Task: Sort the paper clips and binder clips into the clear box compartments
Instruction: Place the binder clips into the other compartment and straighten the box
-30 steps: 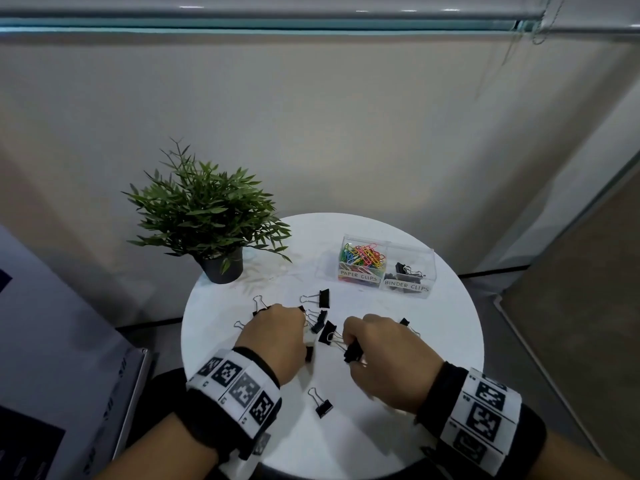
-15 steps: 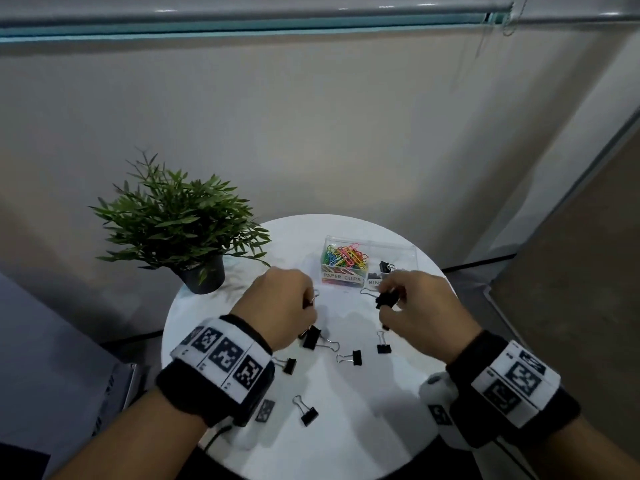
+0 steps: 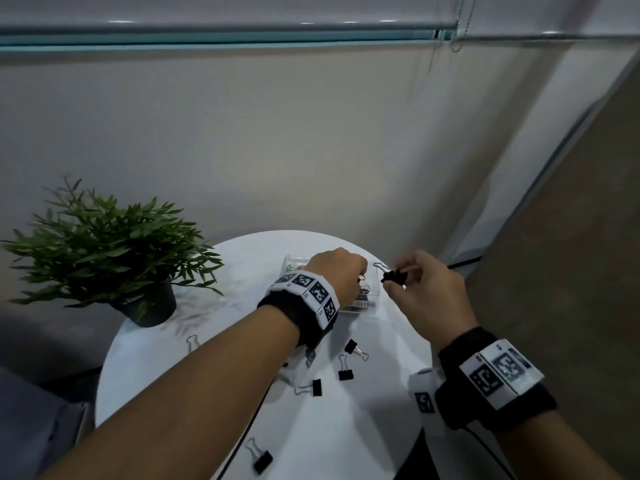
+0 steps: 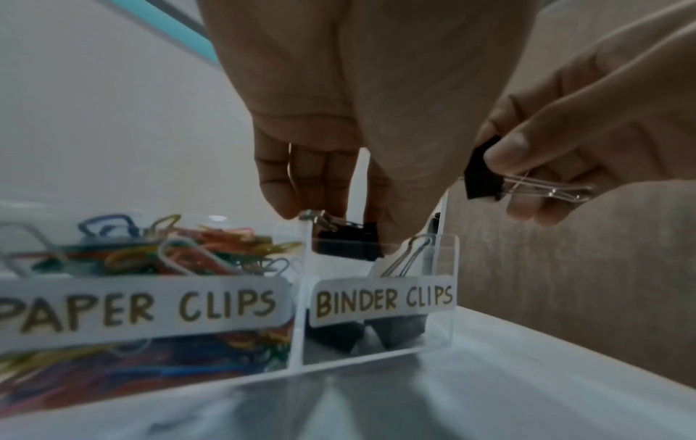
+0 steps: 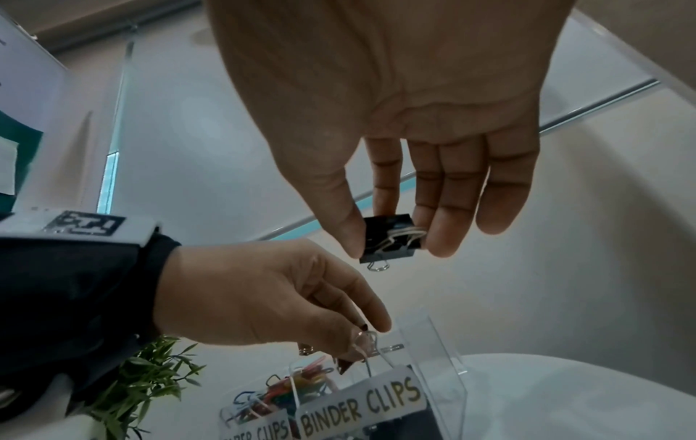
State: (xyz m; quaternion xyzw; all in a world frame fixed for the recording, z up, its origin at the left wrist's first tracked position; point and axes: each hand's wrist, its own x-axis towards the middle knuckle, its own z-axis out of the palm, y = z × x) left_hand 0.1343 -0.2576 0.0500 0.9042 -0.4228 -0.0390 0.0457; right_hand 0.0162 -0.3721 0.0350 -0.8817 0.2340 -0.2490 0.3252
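Observation:
The clear box [image 4: 376, 351] has two labelled compartments: coloured paper clips [image 4: 169, 253] fill the left one, and black binder clips lie in the right one. My left hand [image 3: 361, 280] hovers over the right compartment and pinches a black binder clip [image 4: 350, 241] at its rim. My right hand [image 3: 394, 278] is just right of the box, a little higher, and pinches another black binder clip [image 5: 388, 238] between thumb and fingers. In the head view my left hand hides most of the box [image 3: 363, 303].
Several loose binder clips [image 3: 346, 370] lie on the round white table [image 3: 363, 427] near my forearms, one [image 3: 261, 460] close to the front edge. A potted plant [image 3: 114, 251] stands at the table's back left. A wall is behind.
Both hands have risen from the middle of the table and moved back to the box, each carrying a binder clip. The left hand now sits over the binder clip compartment.

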